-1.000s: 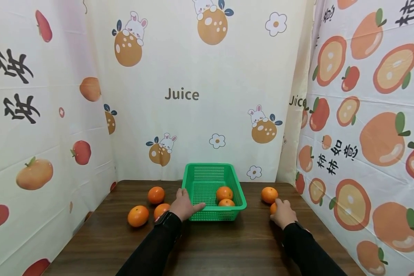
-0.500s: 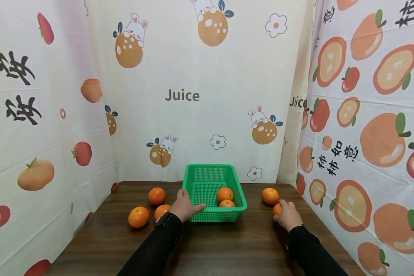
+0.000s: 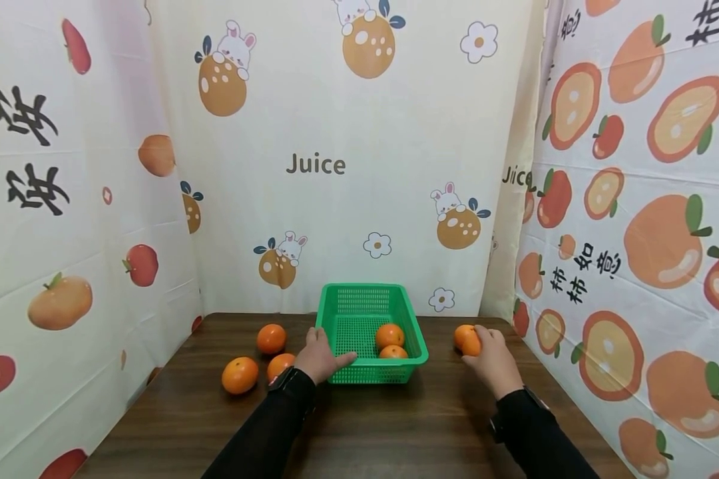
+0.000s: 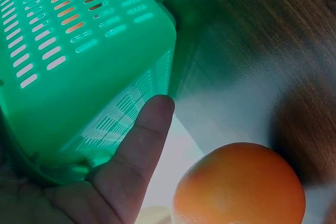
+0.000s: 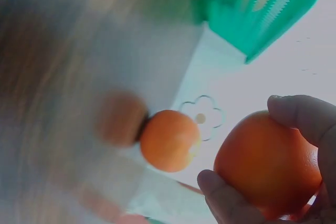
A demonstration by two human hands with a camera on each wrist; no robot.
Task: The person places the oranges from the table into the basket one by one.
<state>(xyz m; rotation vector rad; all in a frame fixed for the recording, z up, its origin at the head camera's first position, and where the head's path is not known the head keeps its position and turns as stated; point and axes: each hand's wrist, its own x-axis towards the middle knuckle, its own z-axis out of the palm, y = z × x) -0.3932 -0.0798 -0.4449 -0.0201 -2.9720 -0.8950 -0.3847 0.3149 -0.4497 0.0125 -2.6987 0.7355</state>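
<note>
In the head view my right hand (image 3: 494, 359) grips an orange (image 3: 471, 344), held just in front of another orange (image 3: 461, 332). The right wrist view has thumb and fingers on opposite sides of the held orange (image 5: 268, 166), raised off the table; the other orange (image 5: 170, 140) sits beyond it. My left hand (image 3: 317, 359) rests at the front left corner of a green plastic basket (image 3: 365, 372), fingers and thumb spread apart. A straight digit lies by the basket's wall (image 4: 131, 108) in the left wrist view. Inside the basket are two oranges (image 3: 389, 335).
Left of the basket, three oranges (image 3: 239, 375) sit on the dark wooden table (image 3: 389, 432), one close to my left wrist. Fruit-printed curtains (image 3: 359, 219) enclose the table at the back and both sides.
My right hand has lifted the nearer right-hand orange from the table, raising it slightly so that it now overlaps the orange behind. The left hand and basket have stayed put.
</note>
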